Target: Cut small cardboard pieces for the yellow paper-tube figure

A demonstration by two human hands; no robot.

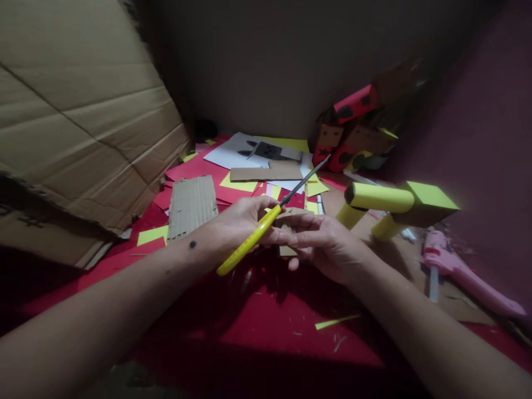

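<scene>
Forearms (pixel 137 299) foremost | left fingers (pixel 275 236) closed round yellow scissors (pixel 269 219), touching cardboard piece (pixel 287 250) | right fingers (pixel 310 239) pinching that piece

In front of me, the red counter (pixel 266 321) carries yellow paper (pixel 152 235), a corrugated cardboard piece (pixel 193 205), a thin yellow strip (pixel 336 322), pale scraps (pixel 339 342) and, rightward, a brown sheet (pixel 415 277).

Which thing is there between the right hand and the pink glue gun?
In the head view, a yellow box-and-tube model stands between the right hand and the pink glue gun, slightly higher in the picture.
</scene>
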